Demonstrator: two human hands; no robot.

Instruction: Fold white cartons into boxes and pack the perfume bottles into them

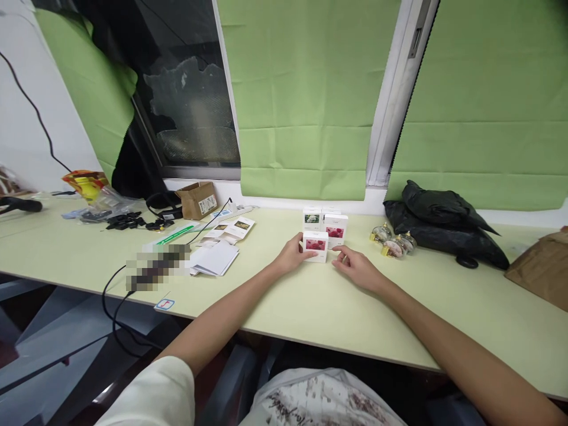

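Small white boxes with flower pictures stand together near the middle of the table. My left hand (291,254) grips the front box (315,255), which has a pink flower picture, with the thumb across its front face. Just behind it to the right stands another box (336,220) with a pink flower picture. A box with a white flower picture (312,219) stands at the back left of the group. My right hand (354,267) is at the right of the front box, fingers apart and holding nothing; its index fingertip is close to the boxes.
Left of my hands lie flat white cards (216,258) and folded printed cartons (231,229). Behind them are a brown cardboard box (197,201) and black parts (128,221). To the right are glass ornaments (394,241), a black plastic bag (444,222) and a brown carton (541,269).
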